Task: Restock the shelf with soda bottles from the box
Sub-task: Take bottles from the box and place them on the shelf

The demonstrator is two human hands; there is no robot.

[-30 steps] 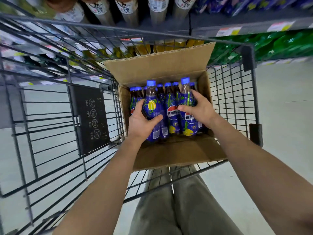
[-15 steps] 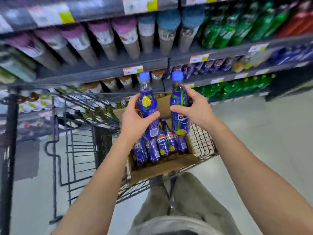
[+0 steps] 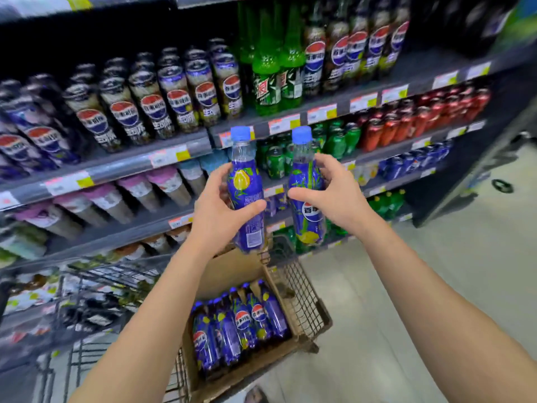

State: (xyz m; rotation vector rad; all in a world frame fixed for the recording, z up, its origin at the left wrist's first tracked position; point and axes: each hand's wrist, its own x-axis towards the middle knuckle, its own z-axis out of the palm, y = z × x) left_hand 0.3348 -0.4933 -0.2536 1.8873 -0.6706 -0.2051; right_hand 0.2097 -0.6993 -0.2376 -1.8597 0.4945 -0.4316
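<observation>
Two bare forearms stretch forward from the bottom of the view. Between them, low down, a cardboard box (image 3: 232,271) sits in the front of a wire shopping cart (image 3: 303,298). A batch of blue-labelled soda bottles (image 3: 241,324) is packed together inside the box.

Further out, at about chest height, the left hand (image 3: 215,210) is wrapped round the middle of the left bottle (image 3: 245,181). The right hand (image 3: 334,193) grips the right bottle (image 3: 306,199) the same way. Both bottles are upright with blue caps on top, close beside each other but apart.

A second ago both hands were down in the box, closing on these two bottles. Half a second ago the bottles were just above it. Now they are well clear of the box and raised in front of the shelf (image 3: 122,167), and the view has tilted up to face it.

Behind the hands, the shelving holds dark cola bottles (image 3: 151,112) and green bottles (image 3: 273,80), blurred.

The pick-up appears done and the carry is under way; placing comes next. Which gap the two bottles belong in cannot be told from here.
</observation>
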